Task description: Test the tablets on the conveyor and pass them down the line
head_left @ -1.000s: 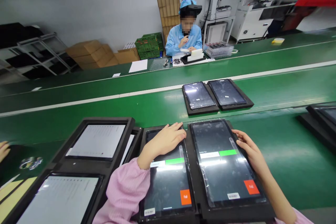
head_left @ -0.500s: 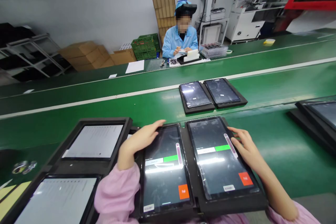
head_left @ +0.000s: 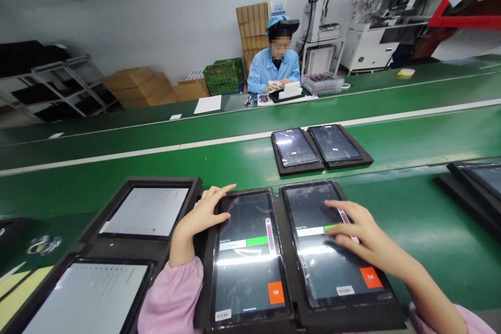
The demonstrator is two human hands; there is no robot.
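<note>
Two tablets lie side by side in black foam trays before me, each lit with a dark test screen that has a green bar and a red "Fail" box. At the upper left corner of the left tablet [head_left: 246, 266] is my left hand [head_left: 205, 209], fingers apart and nothing held. Over the right side of the right tablet [head_left: 321, 276] stretches my right hand [head_left: 362, 229], its fingers spread above the green bar; whether a fingertip touches the glass I cannot tell. Left of my left sleeve, a black tray [head_left: 107, 244] holds two more tablets with white screens.
Two dark-screened tablets [head_left: 295, 147] lie in foam trays on the green conveyor [head_left: 219, 159]. Stacked trays [head_left: 469, 193] stand at the right edge. Rolls of clear tape [head_left: 39, 244] lie far left. Across the line sits a co-worker [head_left: 274, 70] in blue.
My right hand has moved left from the right tablet's edge onto its screen. My left hand has shifted slightly left and down. The view has tilted up a little.
</note>
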